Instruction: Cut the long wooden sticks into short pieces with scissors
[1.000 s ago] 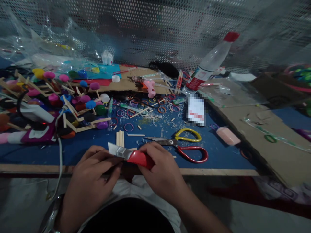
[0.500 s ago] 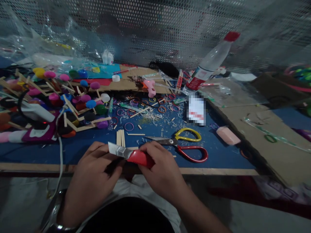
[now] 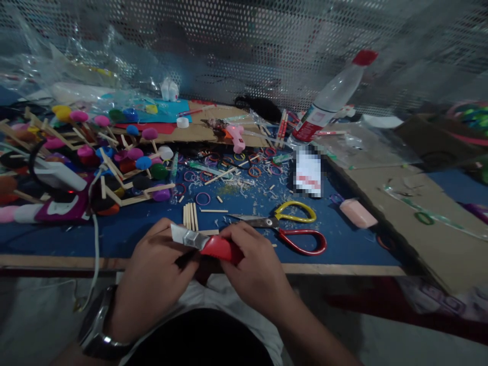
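Observation:
My right hand (image 3: 253, 259) is closed around the red handle of a utility knife (image 3: 220, 248), whose pale blade points left. My left hand (image 3: 154, 279) lies just beside the blade with fingers curled; whatever they hold is hidden behind the hand and knife. Past the knife, a short wooden stick (image 3: 208, 232) shows in part. Several short wooden sticks (image 3: 190, 217) lie side by side beyond my left hand, and a thin wooden strip (image 3: 214, 211) rests to their right. Scissors (image 3: 272, 222) with one yellow and one red handle lie beyond my right hand.
On the left, sticks with coloured round ends (image 3: 143, 162) crowd around a purple power strip (image 3: 68, 206). A pink glue gun (image 3: 237, 138), a phone (image 3: 308, 173) and a tilted bottle (image 3: 324, 104) stand farther back. A pink block (image 3: 358, 212) lies near cardboard (image 3: 419, 223).
My left hand and wrist have shifted a little to the right, bringing more of the watch into sight. The knife has barely moved in my right hand.

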`<state>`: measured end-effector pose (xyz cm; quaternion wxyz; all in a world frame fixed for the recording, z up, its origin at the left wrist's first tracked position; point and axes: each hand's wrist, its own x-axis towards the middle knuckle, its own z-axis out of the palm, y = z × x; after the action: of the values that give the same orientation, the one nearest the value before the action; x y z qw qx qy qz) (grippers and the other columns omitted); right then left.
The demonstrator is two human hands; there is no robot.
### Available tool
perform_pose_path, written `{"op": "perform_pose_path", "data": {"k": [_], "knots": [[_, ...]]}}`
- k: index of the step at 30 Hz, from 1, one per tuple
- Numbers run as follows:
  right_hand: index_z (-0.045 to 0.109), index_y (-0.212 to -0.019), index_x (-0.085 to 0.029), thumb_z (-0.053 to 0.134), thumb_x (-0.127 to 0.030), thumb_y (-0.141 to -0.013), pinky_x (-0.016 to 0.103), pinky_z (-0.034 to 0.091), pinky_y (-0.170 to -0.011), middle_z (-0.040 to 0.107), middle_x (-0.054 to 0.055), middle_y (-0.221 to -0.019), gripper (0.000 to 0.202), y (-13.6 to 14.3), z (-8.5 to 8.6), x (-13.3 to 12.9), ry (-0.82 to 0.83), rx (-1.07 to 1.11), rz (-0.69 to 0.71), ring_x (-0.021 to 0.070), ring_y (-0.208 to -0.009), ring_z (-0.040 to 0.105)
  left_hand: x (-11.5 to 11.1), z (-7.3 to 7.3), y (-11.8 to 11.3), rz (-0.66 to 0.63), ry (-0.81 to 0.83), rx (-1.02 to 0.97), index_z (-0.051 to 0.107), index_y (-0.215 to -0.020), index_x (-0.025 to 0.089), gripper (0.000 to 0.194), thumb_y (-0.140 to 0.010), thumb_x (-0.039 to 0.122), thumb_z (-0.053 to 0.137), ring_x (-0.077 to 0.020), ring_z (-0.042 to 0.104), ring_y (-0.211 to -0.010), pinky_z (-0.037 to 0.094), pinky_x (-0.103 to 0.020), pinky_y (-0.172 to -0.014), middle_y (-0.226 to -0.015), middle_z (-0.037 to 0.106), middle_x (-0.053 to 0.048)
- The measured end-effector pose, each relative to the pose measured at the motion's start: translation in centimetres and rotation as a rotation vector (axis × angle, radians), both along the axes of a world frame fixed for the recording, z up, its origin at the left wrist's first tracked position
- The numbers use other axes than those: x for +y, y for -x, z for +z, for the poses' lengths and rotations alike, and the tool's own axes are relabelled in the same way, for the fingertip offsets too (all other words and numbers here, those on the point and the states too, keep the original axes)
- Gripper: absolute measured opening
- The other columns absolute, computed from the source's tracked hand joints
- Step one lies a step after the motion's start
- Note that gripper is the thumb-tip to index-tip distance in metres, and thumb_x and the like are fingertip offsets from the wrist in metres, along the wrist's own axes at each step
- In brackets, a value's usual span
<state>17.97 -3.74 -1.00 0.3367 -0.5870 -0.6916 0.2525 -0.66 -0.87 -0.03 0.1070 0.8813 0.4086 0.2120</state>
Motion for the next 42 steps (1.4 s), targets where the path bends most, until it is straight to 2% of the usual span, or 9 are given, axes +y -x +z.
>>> {"op": "perform_pose_path", "data": {"k": [6, 16, 23, 26, 29, 33, 37, 42], "knots": [[0.062, -0.084, -0.02, 0.056, 0.004, -0.064, 0.028, 0.045, -0.068, 0.065, 0.004, -0.082, 0.032, 0.0, -0.1, -0.2, 0.0, 0.002, -0.007, 0.0209, -0.078, 0.062, 0.3, 0.0, 0.1, -0.025, 0.009, -0.03, 0.069, -0.072, 0.02, 0.018, -0.086, 0.017, 0.057, -0.0223, 0.058, -0.078, 0.046, -0.034, -0.069, -0.073, 0.069, -0.003], [0.062, -0.083, -0.021, 0.057, 0.003, -0.065, 0.028, 0.044, -0.067, 0.064, 0.003, -0.082, 0.031, 0.0, 0.0, -0.1, 0.03, 0.001, -0.022, 0.02, -0.077, 0.062, 0.3, 0.0, 0.1, 0.0, 0.033, 0.0, 0.068, -0.069, 0.02, 0.024, -0.09, 0.022, 0.055, -0.0234, 0.059, -0.078, 0.046, -0.035, -0.068, -0.073, 0.069, -0.004], [0.061, -0.082, -0.022, 0.059, 0.002, -0.067, 0.028, 0.044, -0.069, 0.065, 0.002, -0.082, 0.029, 0.0, 0.1, -0.1, 0.026, -0.005, -0.016, 0.02, -0.078, 0.061, -0.6, -0.1, 1.8, 0.045, 0.026, -0.024, 0.072, -0.084, 0.023, 0.008, -0.086, 0.026, 0.065, -0.0226, 0.06, -0.087, 0.048, -0.036, -0.082, -0.08, 0.07, -0.002], [0.062, -0.083, -0.022, 0.06, 0.002, -0.068, 0.028, 0.044, -0.068, 0.065, 0.002, -0.082, 0.028, 0.0, 0.0, -0.1, 0.025, -0.002, -0.022, 0.0195, -0.077, 0.061, -1.0, -0.5, 2.6, 0.098, -0.011, -0.086, 0.073, -0.091, 0.024, 0.012, -0.085, 0.033, 0.068, -0.0246, 0.058, -0.094, 0.05, -0.036, -0.08, -0.085, 0.069, -0.004], [0.062, -0.083, -0.022, 0.062, 0.001, -0.07, 0.028, 0.044, -0.068, 0.065, 0.001, -0.082, 0.027, 0.0, -0.1, -0.1, 0.027, -0.004, -0.03, 0.0193, -0.077, 0.061, -1.2, -0.7, 2.8, 0.11, -0.014, -0.097, 0.074, -0.094, 0.024, 0.014, -0.085, 0.033, 0.07, -0.026, 0.055, -0.097, 0.05, -0.037, -0.081, -0.088, 0.07, -0.005], [0.062, -0.083, -0.021, 0.061, 0.002, -0.069, 0.028, 0.044, -0.069, 0.065, 0.002, -0.083, 0.027, -0.1, 0.0, -0.1, 0.038, 0.015, -0.02, 0.0193, -0.077, 0.061, -2.0, -0.7, 2.2, 0.101, -0.022, -0.071, 0.075, -0.097, 0.024, 0.015, -0.086, 0.03, 0.069, -0.0281, 0.054, -0.097, 0.046, -0.043, -0.084, -0.09, 0.071, -0.006], [0.062, -0.084, -0.021, 0.06, 0.003, -0.065, 0.029, 0.044, -0.07, 0.065, 0.003, -0.083, 0.031, -0.1, 0.0, 0.0, 0.038, 0.015, -0.02, 0.02, -0.078, 0.062, -3.6, -0.9, 1.2, 0.198, -0.11, 0.003, 0.076, -0.096, 0.025, 0.013, -0.087, 0.028, 0.067, -0.03, 0.054, -0.089, 0.041, -0.046, -0.079, -0.085, 0.07, -0.007], [0.062, -0.083, -0.021, 0.061, 0.003, -0.066, 0.029, 0.045, -0.07, 0.065, 0.003, -0.084, 0.029, 0.0, -0.2, -0.1, 0.044, 0.008, -0.031, 0.0199, -0.078, 0.062, -4.8, -1.4, 0.3, 0.226, -0.146, 0.006, 0.075, -0.099, 0.02, 0.016, -0.086, 0.027, 0.069, -0.0283, 0.054, -0.083, 0.038, -0.046, -0.078, -0.079, 0.069, -0.007]]}}
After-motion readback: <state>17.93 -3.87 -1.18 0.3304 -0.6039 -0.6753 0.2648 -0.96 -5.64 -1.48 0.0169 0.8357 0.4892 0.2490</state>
